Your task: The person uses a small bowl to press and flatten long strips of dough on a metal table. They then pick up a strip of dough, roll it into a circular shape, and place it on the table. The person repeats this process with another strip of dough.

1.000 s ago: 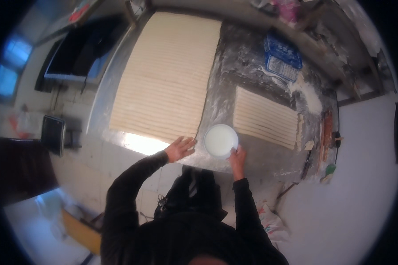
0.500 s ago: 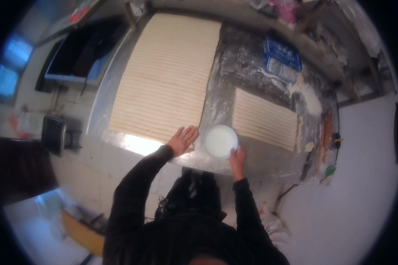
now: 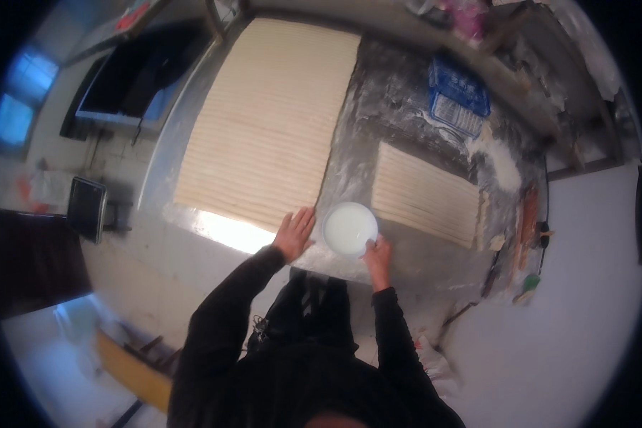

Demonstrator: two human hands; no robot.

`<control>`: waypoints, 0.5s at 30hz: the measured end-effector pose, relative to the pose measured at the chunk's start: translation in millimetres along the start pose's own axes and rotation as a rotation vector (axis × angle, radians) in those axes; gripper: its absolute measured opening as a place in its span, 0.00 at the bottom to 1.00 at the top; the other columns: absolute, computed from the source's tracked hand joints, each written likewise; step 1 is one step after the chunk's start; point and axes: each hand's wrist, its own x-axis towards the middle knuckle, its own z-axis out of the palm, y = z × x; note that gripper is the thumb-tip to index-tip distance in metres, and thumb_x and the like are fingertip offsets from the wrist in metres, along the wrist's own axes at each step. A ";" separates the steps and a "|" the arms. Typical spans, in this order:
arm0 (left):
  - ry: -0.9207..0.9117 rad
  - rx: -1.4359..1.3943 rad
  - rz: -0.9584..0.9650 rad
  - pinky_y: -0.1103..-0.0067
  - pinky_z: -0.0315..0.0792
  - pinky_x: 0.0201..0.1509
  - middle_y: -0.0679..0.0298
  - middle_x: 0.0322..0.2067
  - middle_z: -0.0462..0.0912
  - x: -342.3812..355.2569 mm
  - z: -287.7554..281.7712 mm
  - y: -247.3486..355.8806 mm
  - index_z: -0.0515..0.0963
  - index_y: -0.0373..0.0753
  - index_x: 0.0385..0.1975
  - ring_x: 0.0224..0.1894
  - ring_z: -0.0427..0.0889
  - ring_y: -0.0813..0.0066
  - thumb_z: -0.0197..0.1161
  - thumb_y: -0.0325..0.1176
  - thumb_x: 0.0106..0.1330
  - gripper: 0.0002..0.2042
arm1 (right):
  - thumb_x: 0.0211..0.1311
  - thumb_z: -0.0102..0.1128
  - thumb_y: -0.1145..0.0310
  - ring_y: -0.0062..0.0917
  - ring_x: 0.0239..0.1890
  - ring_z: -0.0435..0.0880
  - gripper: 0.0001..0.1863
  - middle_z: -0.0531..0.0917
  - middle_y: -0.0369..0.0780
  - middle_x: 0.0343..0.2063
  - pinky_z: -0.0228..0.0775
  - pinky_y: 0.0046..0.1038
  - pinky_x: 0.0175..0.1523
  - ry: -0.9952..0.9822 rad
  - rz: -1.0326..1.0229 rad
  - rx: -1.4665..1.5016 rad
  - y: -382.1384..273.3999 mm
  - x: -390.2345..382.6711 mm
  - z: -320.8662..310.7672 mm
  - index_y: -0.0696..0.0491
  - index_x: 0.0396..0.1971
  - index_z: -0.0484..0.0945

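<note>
Right, from the head view, the left hand was over the near right corner of a large, cream-coloured, ridged rectangular sheet of what looked like dough. Its fingers reached out toward twelve o'clock, slightly spread, thumb apart; whether they pressed down or merely hovered, I couldn't tell. And here was the key relation: that sheet stretched away from those fingertips, mainly toward eleven, its long axis running from about seven o'clock up to nearly one. The left was clearly the nearer hand.

Over on the other side, the right hand pinched the rim of a round white bowl, milky-looking inside, at the bowl's four-to-five o'clock. From the left hand the bowl was at three, close beside it on the grey, flour-smeared metal table. A smaller cream, ridged rectangular sheet lay at one o'clock from the right hand, apart from its fingers, long axis ten to four. Beyond that, toward half past twelve, sat a blue rectangular container.
</note>
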 end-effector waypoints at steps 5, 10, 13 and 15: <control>0.004 -0.122 -0.131 0.54 0.50 0.74 0.50 0.75 0.53 -51.0 -19.9 18.3 0.58 0.31 0.71 0.76 0.55 0.51 0.61 0.46 0.67 0.37 | 0.61 0.50 0.78 0.34 0.22 0.85 0.11 0.83 0.51 0.27 0.81 0.32 0.23 -0.004 -0.024 0.070 -8.8 -2.2 -6.5 0.69 0.39 0.75; 0.189 -0.376 0.045 0.55 0.60 0.70 0.48 0.70 0.63 19.5 -66.6 79.5 0.67 0.31 0.65 0.71 0.64 0.51 0.66 0.44 0.63 0.34 | 0.61 0.52 0.76 0.39 0.24 0.86 0.11 0.82 0.52 0.27 0.79 0.36 0.28 -0.071 -0.071 -0.019 2.4 5.3 -6.5 0.68 0.39 0.76; 0.076 -0.278 0.051 0.58 0.62 0.69 0.49 0.63 0.72 38.9 -39.1 107.5 0.75 0.31 0.57 0.66 0.71 0.55 0.63 0.49 0.65 0.28 | 0.59 0.55 0.73 0.47 0.30 0.85 0.13 0.83 0.55 0.29 0.78 0.43 0.38 -0.078 -0.154 -0.238 18.2 14.5 -10.5 0.67 0.39 0.77; -0.046 -0.235 0.028 0.59 0.63 0.68 0.48 0.61 0.74 36.6 -24.3 109.2 0.77 0.30 0.54 0.63 0.73 0.55 0.61 0.50 0.66 0.28 | 0.58 0.56 0.71 0.52 0.35 0.84 0.14 0.83 0.57 0.30 0.75 0.46 0.45 -0.033 -0.241 -0.331 47.5 23.3 -3.3 0.66 0.40 0.78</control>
